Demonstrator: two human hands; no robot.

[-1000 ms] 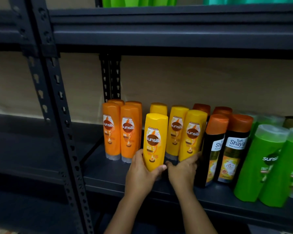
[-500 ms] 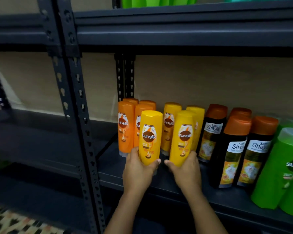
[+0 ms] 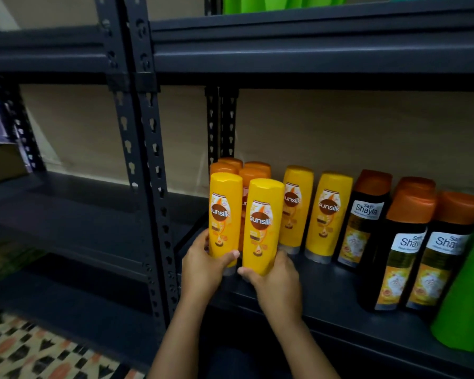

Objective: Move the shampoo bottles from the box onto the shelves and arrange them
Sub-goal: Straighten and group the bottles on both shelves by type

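Two yellow Sunsilk bottles stand upright at the front of the dark shelf (image 3: 340,302). My left hand (image 3: 203,266) grips the base of the left yellow bottle (image 3: 225,214). My right hand (image 3: 277,280) grips the base of the right yellow bottle (image 3: 262,228). Behind them stand several orange Sunsilk bottles (image 3: 253,173), mostly hidden. Two more yellow bottles (image 3: 327,214) stand to the right, farther back. The box is not in view.
Black Safi Shayla bottles with orange caps (image 3: 405,250) stand right of the yellow ones, and a green bottle (image 3: 465,310) at the far right. A perforated upright post (image 3: 148,160) bounds the shelf's left end. Another shelf (image 3: 312,56) runs overhead. Patterned floor (image 3: 25,351) lies below left.
Both hands have carried the two front yellow bottles leftward, in front of the orange bottles. The camera view has shifted left as well.
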